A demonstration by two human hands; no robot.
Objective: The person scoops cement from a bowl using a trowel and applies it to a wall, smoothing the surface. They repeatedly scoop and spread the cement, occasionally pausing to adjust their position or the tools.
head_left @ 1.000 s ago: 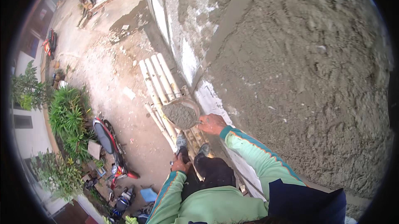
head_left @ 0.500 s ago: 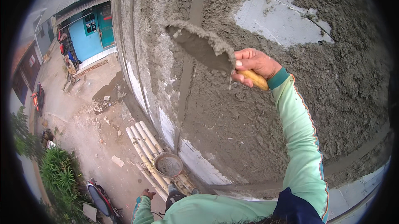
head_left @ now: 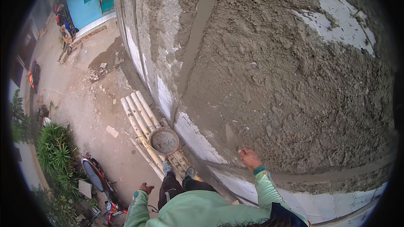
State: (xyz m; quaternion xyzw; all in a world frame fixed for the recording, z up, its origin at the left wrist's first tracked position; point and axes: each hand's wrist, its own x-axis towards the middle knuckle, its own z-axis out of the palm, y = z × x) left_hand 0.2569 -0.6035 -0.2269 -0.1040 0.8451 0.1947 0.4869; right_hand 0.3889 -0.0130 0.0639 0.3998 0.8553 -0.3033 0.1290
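Observation:
Low on the wet mortar wall [head_left: 269,100], my right hand [head_left: 250,158] is closed round a trowel [head_left: 230,136]. The trowel's blade points up and lies close against the mortar; its handle is hidden in my fingers. No thick load of mortar shows on the blade. My left hand [head_left: 147,188] hangs by my left side, seemingly holding nothing, with its fingers loosely apart. In front of my feet, a round bucket [head_left: 150,139] with grey mortar in it stands on bamboo poles [head_left: 136,115].
I stand on the bamboo platform, above the ground. A smooth vertical mortar strip [head_left: 198,33] runs up the wall, and a bare white patch [head_left: 341,16] shows at upper right. Down left are a parked motorcycle [head_left: 96,174], green plants [head_left: 54,151] and rubble [head_left: 97,73].
My right hand has come down from high on the wall with the trowel. The heap of mortar on its blade is gone. My view has tilted lower, showing my legs and feet.

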